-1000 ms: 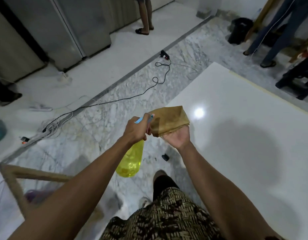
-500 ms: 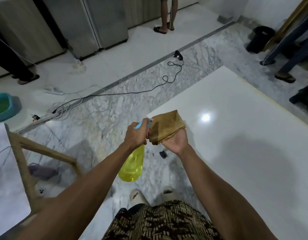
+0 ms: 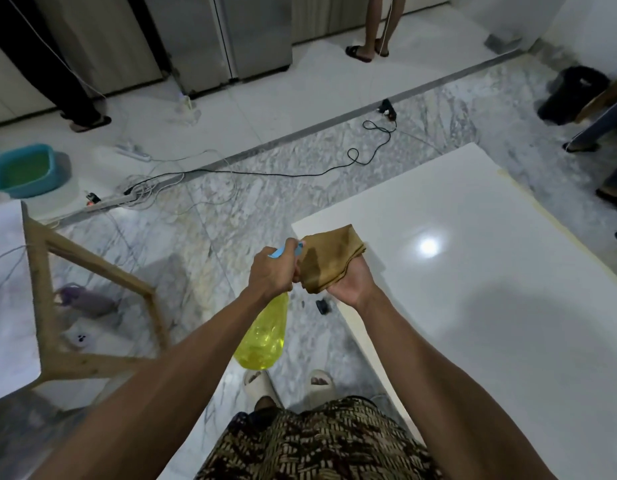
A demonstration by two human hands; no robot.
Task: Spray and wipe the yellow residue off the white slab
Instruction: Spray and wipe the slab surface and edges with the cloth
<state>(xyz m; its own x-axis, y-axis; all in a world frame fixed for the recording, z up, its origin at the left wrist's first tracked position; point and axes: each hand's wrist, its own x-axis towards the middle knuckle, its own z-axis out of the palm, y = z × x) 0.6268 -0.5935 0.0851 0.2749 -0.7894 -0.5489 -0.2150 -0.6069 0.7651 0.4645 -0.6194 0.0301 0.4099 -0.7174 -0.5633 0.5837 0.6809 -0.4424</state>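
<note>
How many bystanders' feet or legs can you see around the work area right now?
4: black trousers far left, bare legs at top centre, and two legs in blue trousers, one above the other, at the right edge. Others may stand outside the frame.

Count: 1 white slab (image 3: pixel 490 306), 1 yellow spray bottle (image 3: pixel 265 334), 1 folded brown cloth (image 3: pixel 329 263). 2 hands in view: left hand (image 3: pixel 270 271), right hand (image 3: pixel 352 280). Floor: 1 teal basin (image 3: pixel 24 171), 1 black bin (image 3: pixel 574 93), 1 black cable (image 3: pixel 265 173), 2 power strips (image 3: pixel 134 152) (image 3: pixel 109 200), 1 pair beige sandals (image 3: pixel 288 382). 1 wooden frame (image 3: pixel 92 306). At least 3 bystanders, legs only.
</note>
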